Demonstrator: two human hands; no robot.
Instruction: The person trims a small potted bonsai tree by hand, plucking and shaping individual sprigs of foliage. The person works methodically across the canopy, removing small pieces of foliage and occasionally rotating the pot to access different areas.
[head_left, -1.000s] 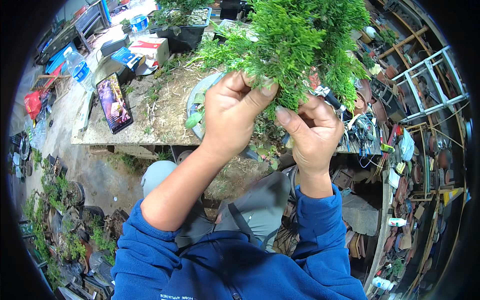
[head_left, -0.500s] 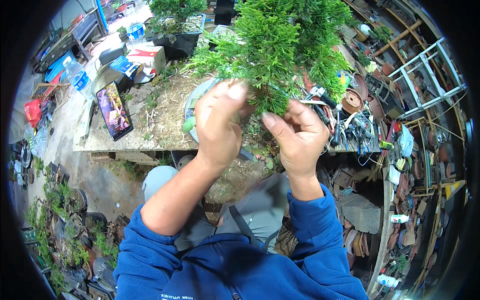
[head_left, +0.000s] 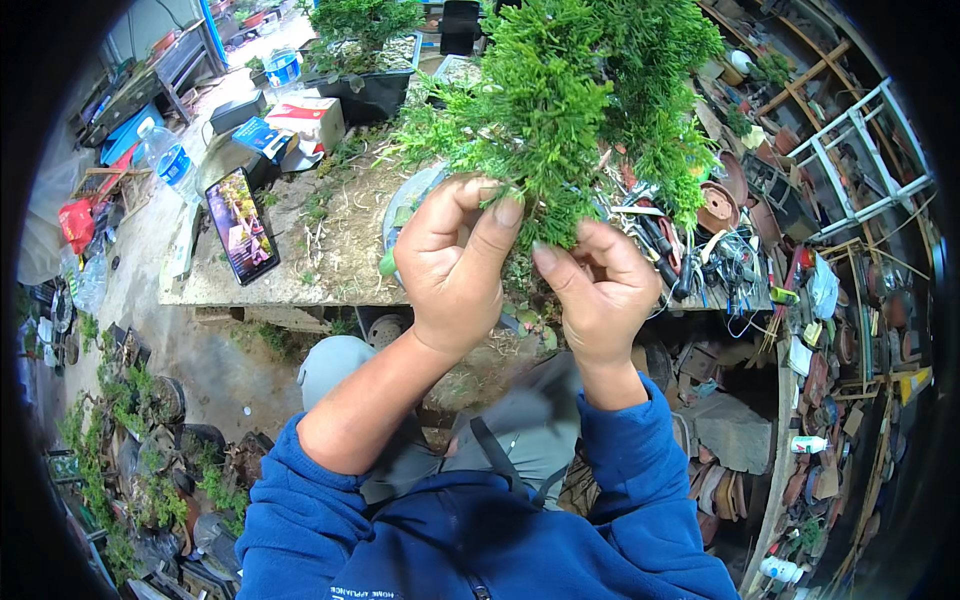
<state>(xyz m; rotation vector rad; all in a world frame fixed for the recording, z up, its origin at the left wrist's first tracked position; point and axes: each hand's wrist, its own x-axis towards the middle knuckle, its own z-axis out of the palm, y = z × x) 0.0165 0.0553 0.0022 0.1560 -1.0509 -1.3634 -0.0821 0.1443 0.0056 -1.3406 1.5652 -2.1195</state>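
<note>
Hanging foliage (head_left: 552,115) (green) meets the fingers (head_left: 494,228) at its lower edge.

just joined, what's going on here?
A person in a blue top has both bare hands in the lower foliage of a green leafy plant at a worktable. The left hand and right hand are close together, fingertips at the sprigs; whether either grips one is unclear. A lit phone lies left of them, hand tools to the right.

Can't see top of green shrub (head_left: 555,110) beyond the far edge.
Can't follow grey rim (head_left: 404,193) behind left hand (head_left: 455,255), nor tell apart tangled tools (head_left: 705,262) at right.
</note>
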